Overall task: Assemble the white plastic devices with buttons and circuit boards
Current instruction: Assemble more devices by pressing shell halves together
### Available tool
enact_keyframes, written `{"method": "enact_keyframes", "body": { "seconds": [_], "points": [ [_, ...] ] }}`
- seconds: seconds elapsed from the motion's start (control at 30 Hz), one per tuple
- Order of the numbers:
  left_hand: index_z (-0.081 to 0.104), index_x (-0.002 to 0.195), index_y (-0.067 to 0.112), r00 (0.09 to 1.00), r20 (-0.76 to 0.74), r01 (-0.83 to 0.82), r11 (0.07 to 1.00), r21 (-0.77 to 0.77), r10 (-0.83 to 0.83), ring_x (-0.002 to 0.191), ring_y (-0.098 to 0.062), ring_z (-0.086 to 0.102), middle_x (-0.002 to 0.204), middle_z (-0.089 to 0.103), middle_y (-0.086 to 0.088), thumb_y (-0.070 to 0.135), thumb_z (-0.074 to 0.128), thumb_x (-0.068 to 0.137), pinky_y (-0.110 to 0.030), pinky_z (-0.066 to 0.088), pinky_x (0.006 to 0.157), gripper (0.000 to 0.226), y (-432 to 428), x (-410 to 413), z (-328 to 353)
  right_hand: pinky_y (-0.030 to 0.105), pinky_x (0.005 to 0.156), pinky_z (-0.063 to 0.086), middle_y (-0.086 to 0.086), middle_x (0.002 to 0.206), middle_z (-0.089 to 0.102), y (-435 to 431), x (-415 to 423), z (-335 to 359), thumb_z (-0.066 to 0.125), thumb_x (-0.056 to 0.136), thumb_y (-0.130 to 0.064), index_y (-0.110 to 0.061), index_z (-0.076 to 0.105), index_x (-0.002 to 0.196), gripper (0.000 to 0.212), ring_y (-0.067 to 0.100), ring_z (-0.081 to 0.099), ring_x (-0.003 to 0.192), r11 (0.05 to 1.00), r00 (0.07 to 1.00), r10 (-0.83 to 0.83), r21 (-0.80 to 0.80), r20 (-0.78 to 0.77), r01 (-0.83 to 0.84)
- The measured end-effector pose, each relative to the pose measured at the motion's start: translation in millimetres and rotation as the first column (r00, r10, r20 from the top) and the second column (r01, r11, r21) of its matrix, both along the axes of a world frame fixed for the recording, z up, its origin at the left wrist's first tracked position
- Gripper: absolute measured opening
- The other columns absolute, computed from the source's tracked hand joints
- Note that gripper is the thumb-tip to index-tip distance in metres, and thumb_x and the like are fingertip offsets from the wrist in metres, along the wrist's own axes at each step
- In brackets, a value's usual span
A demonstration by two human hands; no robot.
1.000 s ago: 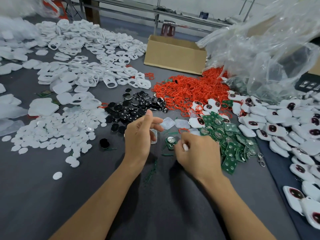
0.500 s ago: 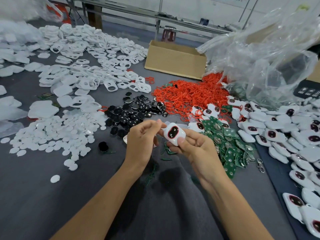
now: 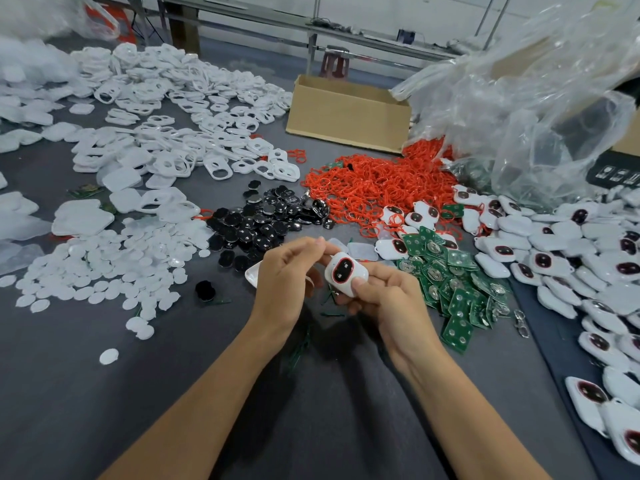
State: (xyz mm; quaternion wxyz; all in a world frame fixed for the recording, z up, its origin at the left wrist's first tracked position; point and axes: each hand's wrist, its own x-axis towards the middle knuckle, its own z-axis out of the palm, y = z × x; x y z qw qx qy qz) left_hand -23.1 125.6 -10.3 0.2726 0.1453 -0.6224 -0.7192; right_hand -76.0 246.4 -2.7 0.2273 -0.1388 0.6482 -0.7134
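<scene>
A white plastic device (image 3: 344, 274) with a black button pad ringed in red is held face up above the table centre. My right hand (image 3: 388, 299) grips its lower end, thumb on the front. My left hand (image 3: 289, 275) pinches its upper left edge with curled fingers. Green circuit boards (image 3: 457, 289) lie piled just right of my hands. Black buttons (image 3: 266, 223) are heaped behind them. Red rings (image 3: 374, 181) form a mound further back. White front shells (image 3: 166, 140) cover the left side.
White round discs (image 3: 93, 265) spread at the left. Several finished devices (image 3: 568, 265) are piled at the right. A cardboard box (image 3: 346, 112) stands at the back, a crumpled clear plastic bag (image 3: 519, 109) beside it. A white back shell (image 3: 252, 273) lies under my left hand.
One second ago both hands worked low on the table among the parts. They have since lifted an assembled white device, and now both hold it a little higher and further right.
</scene>
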Motion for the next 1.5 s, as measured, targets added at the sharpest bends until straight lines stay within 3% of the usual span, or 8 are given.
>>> {"method": "enact_keyframes", "body": {
  "seconds": [0.2,0.4,0.63,0.83,0.97,1.1,1.27,1.5],
  "points": [
    [0.075,0.096,0.014,0.973,-0.043,0.228,0.973,0.029,-0.227,0.071,-0.014,0.057,0.080,0.069,-0.001,0.017,0.062,0.089,-0.028,0.043,0.065,0.015,0.0,2.6,-1.1,0.017,0.049,0.049,0.008,0.067,0.069,3.1,-3.2,4.9,0.042,0.088,0.011,-0.001,0.065,0.086,0.026,0.012,0.062,0.053,0.998,0.984,0.010,-0.067,0.180,0.002],
    [0.067,0.117,0.013,0.890,-0.138,0.444,0.894,0.056,-0.434,0.114,-0.029,0.060,0.119,0.068,-0.011,0.018,0.068,0.081,-0.046,0.044,0.101,0.037,-2.5,3.2,-0.9,0.017,0.047,0.050,0.006,0.061,0.066,5.5,-2.6,9.5,0.048,0.075,0.003,-0.002,0.072,0.071,0.024,0.010,0.063,0.050,0.957,0.919,0.156,-0.286,0.361,-0.050],
    [0.073,0.103,0.018,0.894,-0.169,0.433,0.898,0.077,-0.416,0.098,-0.024,0.063,0.106,0.071,-0.013,0.021,0.064,0.081,-0.035,0.052,0.089,0.024,0.9,0.1,-0.7,0.017,0.053,0.053,0.006,0.066,0.069,6.1,-0.5,5.4,0.053,0.069,-0.003,-0.005,0.076,0.065,0.023,0.011,0.067,0.057,0.932,0.907,0.214,-0.353,0.363,-0.079],
    [0.071,0.095,0.008,0.933,-0.205,0.350,0.885,0.308,-0.297,0.083,-0.024,0.068,0.097,0.071,-0.012,0.034,0.054,0.081,-0.033,0.057,0.070,0.034,-6.7,-4.3,-1.9,0.024,0.068,0.056,0.016,0.093,0.072,2.9,2.7,5.2,0.053,0.085,-0.016,-0.001,0.071,0.096,0.026,0.019,0.070,0.078,0.922,0.954,0.278,-0.310,0.113,-0.232],
    [0.065,0.098,0.005,0.940,-0.232,0.328,0.856,0.399,-0.251,0.081,-0.017,0.072,0.088,0.075,-0.006,0.035,0.052,0.079,-0.025,0.058,0.074,0.038,-11.2,-4.6,-1.7,0.023,0.060,0.054,0.014,0.078,0.072,4.9,2.4,5.0,0.055,0.092,-0.003,0.003,0.068,0.094,0.015,0.017,0.065,0.065,0.995,0.988,0.032,-0.084,-0.152,-0.045],
    [0.068,0.092,0.003,0.937,-0.234,0.337,0.849,0.406,-0.259,0.078,-0.020,0.072,0.088,0.074,-0.011,0.033,0.055,0.078,-0.031,0.060,0.074,0.036,-10.4,-4.9,-2.3,0.032,0.060,0.054,0.001,0.073,0.070,5.6,2.9,4.7,0.068,0.085,-0.004,-0.010,0.071,0.086,0.007,0.012,0.063,0.063,0.973,0.793,-0.164,0.035,-0.587,0.227],
    [0.077,0.077,0.008,0.954,-0.160,0.296,0.873,0.387,-0.253,0.073,-0.020,0.071,0.089,0.074,-0.013,0.034,0.057,0.076,-0.026,0.059,0.066,0.032,-10.2,-3.9,-1.4,0.029,0.081,0.049,-0.003,0.095,0.067,3.7,5.4,1.1,0.081,0.071,-0.016,-0.009,0.068,0.098,0.031,0.016,0.061,0.089,0.955,0.467,0.002,0.140,-0.884,0.260],
    [0.072,0.088,0.002,0.960,-0.058,0.281,0.920,0.272,-0.275,0.065,-0.021,0.067,0.077,0.069,-0.016,0.033,0.066,0.073,-0.026,0.054,0.050,0.035,-3.8,-2.5,-2.2,0.030,0.097,0.043,-0.007,0.120,0.056,0.9,2.7,-7.5,0.085,0.064,-0.007,-0.008,0.058,0.124,0.065,0.020,0.056,0.110,0.934,0.437,0.100,0.236,-0.894,0.268]
  ]
}}
